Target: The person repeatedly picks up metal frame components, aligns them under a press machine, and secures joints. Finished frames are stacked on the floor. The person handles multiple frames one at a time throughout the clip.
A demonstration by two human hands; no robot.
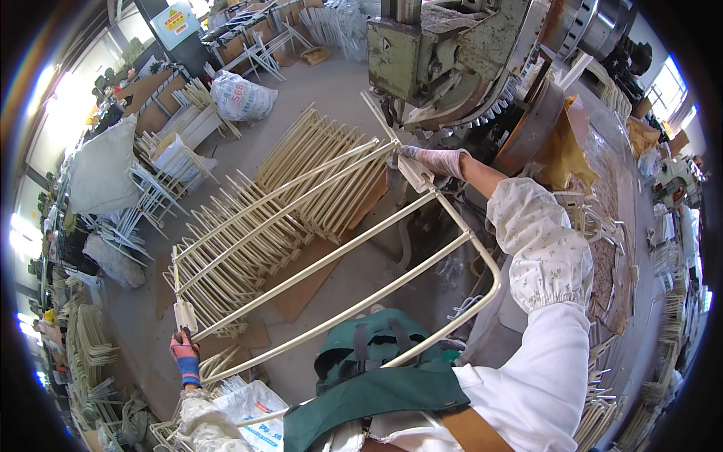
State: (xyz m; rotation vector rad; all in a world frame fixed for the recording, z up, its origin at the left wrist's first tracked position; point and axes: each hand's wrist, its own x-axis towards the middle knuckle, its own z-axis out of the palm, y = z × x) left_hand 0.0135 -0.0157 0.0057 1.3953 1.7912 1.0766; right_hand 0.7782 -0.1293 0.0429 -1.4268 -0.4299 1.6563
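Note:
A cream tubular metal frame [316,265] with long parallel bars and rounded corners stretches in front of me, tilted from lower left to upper right. My left hand [184,352], in a pink and blue glove, is closed on its left end beside a flat bracket plate [185,317]. At the far right end, my right hand [433,160], in a pale pink glove, grips the frame near another bracket plate [415,175]. The fingers of the right hand are partly hidden. Part of the frame lies across my green apron [376,399].
Behind the held frame, rows of similar cream tube frames [239,252] stand on the floor over cardboard [301,290]. A large green machine [395,64] is close to my right hand. White sacks [242,98] and more metal parts line the left side.

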